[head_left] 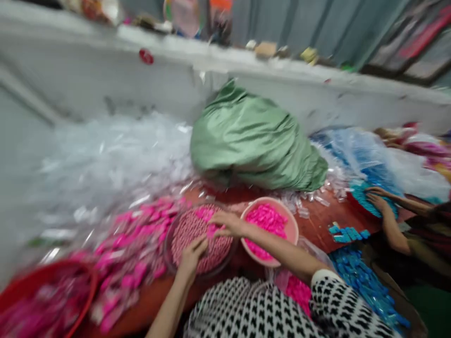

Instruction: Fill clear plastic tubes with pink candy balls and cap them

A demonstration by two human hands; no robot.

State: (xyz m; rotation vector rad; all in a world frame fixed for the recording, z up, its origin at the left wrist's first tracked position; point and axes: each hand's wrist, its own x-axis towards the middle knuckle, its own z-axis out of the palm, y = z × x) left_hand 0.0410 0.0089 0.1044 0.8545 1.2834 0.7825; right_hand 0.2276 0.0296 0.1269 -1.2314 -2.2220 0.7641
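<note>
A round tray (179, 230) full of small dusty-pink pieces stands in front of me, with a few bright pink pieces (205, 213) on top. Over its lower middle is my left hand (194, 253), fingers pressed together; what they hold, if anything, is too blurred to tell. My right hand (227, 224) reaches across from the right, above the tray's right part, its fingers apart and a bright pink piece just under them. Right of the tray stands a light pink bowl (294, 230) of bright pink pieces.
Pink packets (137, 249) lie heaped on the left, beside a red basket (93, 281). Behind are clear plastic pieces (120, 150) and a green sack (253, 141). At the right, another person's hands (378, 199) work over a tray of blue pieces; blue packets (362, 277) lie nearer.
</note>
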